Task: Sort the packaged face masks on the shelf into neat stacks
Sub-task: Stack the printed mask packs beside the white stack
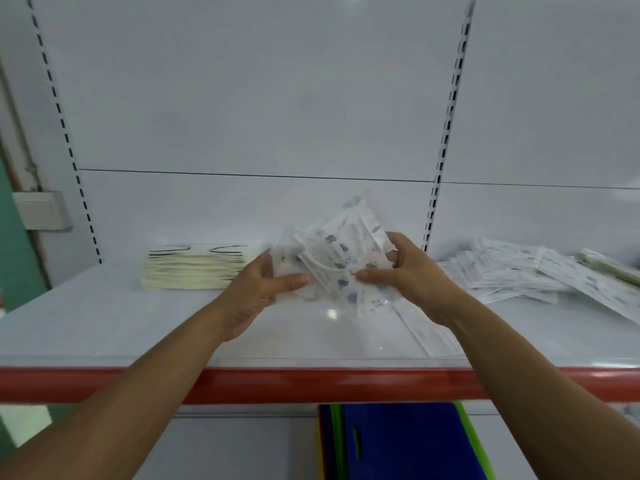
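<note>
Masks (341,263) pinched between both raised hands

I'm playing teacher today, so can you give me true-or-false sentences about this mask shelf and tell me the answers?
1. The left hand and the right hand both hold the bundle of packaged masks. True.
2. The cream stack lies to the right of the hands. False: it lies to their left.
3. The pile on the right is a neat stack. False: its packets lie spread out and crooked.
4. The shelf has a red front edge. True.
5. The held masks are plain black. False: they are white with blue prints.
</note>
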Available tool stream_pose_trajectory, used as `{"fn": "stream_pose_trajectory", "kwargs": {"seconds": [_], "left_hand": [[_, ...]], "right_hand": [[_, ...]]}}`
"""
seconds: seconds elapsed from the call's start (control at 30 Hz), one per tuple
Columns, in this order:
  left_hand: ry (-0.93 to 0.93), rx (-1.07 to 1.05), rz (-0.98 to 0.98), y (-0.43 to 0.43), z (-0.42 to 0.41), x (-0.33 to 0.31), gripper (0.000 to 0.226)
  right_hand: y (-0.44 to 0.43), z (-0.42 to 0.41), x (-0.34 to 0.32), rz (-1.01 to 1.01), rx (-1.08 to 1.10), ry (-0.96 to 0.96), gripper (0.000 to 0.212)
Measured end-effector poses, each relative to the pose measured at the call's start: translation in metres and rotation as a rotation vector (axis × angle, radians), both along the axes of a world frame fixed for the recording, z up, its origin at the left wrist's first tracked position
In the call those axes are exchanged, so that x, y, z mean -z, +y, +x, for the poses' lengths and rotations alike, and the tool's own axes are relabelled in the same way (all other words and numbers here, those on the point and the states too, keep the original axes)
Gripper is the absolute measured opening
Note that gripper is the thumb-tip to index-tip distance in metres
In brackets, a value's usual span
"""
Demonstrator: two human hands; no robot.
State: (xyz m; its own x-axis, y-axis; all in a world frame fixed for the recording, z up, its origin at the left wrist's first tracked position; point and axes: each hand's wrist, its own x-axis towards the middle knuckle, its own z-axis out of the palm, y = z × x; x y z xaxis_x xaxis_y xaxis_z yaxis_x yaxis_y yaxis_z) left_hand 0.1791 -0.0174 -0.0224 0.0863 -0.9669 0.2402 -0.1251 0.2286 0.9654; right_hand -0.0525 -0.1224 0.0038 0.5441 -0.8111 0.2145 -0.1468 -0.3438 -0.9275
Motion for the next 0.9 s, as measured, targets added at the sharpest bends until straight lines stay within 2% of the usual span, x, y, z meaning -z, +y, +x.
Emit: {"fn": "stream_pose_trajectory", "kwargs": {"seconds": [0.1, 0.27, 0.33, 0.47, 0.5, 0.63, 0.73, 0.77, 0.87, 0.9], "left_hand": [[0.088, -0.084, 0.026, 0.006, 0.01, 0.005, 0.065], [0.095, -0.142, -0.006, 0.004, 0.02, 0.014, 0.07], [0.083, -0.189, -0.01, 0.001, 0.02, 0.016, 0.061], [-0.011, -0.257, -0.054, -0.007, 0.015, 0.02, 0.021], [-0.037, -0.261, -0.041, -0.007, 0.015, 0.02, 0.021], [0.107, -0.105, -0.012, -0.007, 0.015, 0.016, 0.078], [0.074, -0.135, -0.056, -0.003, 0.017, 0.015, 0.089], [0.043, -0.161, -0.063, -0.002, 0.016, 0.016, 0.084], [0.009, -0.282, -0.085, 0.0, 0.012, 0.016, 0.045], [0.027, -0.297, -0.08, 0.0, 0.013, 0.017, 0.042]], "right_hand": [[0.005, 0.008, -0.004, -0.004, -0.013, 0.041, 0.089], [0.007, 0.014, 0.0, -0.041, 0.004, 0.094, 0.091], [0.006, 0.016, 0.0, -0.114, 0.044, 0.18, 0.094], [0.004, 0.018, -0.011, -0.277, 0.074, 0.348, 0.1], [0.004, 0.018, -0.016, -0.322, 0.074, 0.399, 0.101], [0.004, 0.022, -0.029, -0.461, 0.045, 0.555, 0.108], [0.0, 0.029, -0.026, -0.464, 0.009, 0.519, 0.106], [-0.002, 0.031, -0.023, -0.458, -0.004, 0.501, 0.105], [-0.008, 0.029, -0.016, -0.415, -0.028, 0.428, 0.1], [-0.01, 0.026, -0.014, -0.379, -0.036, 0.372, 0.098]]}}
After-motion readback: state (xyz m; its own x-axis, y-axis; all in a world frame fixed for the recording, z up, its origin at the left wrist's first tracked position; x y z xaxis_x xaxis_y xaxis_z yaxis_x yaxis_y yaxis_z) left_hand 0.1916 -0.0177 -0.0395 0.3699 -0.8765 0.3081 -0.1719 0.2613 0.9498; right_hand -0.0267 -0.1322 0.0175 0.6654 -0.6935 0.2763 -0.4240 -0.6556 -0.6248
